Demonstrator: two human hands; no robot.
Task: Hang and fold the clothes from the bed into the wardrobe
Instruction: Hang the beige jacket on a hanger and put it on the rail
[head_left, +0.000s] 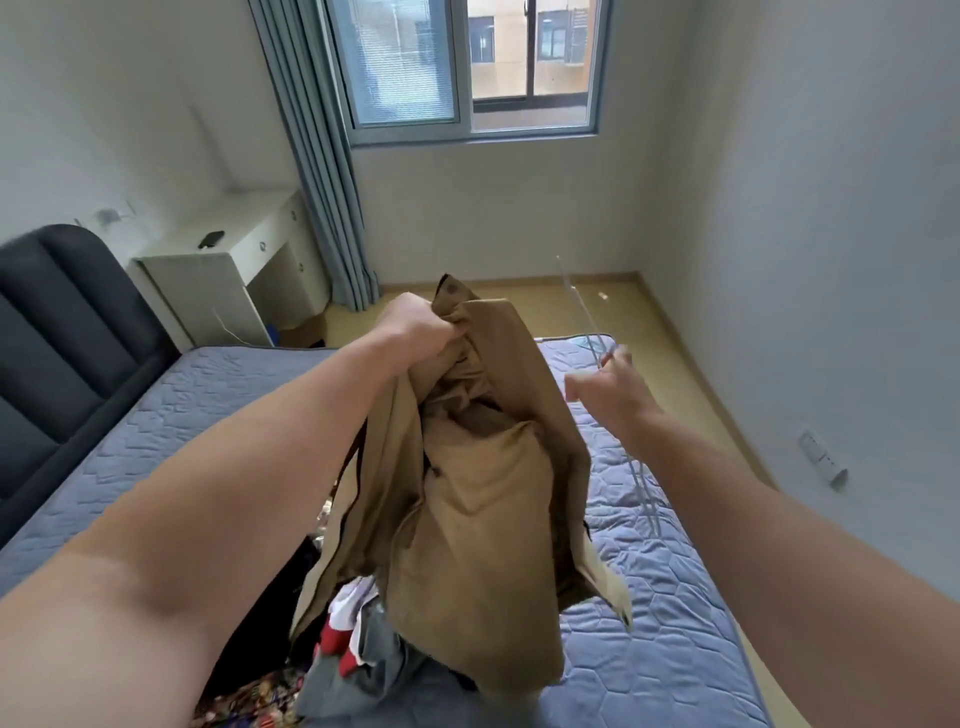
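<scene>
Head camera: grips the bunched tan jacket (483, 493) by its top with the left hand (415, 325), fingers clenched in the cloth, above the clothes pile (353, 654) on the bed (675, 623). Pinches a clear hanger (580, 306) in the right hand (610, 400), just beside the jacket.

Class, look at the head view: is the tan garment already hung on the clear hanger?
No, the left hand grips the tan garment bunched up, while the right hand holds the clear hanger beside it.

Clothes pile (332, 660) half hidden behind tan garment (483, 493), cut off at bottom edge. Right hand (608, 395) fingertips blurred where pinching clear hanger (587, 322); hanger outline faint. Dark object (211, 239) on desk (249, 260) too small to identify.
</scene>
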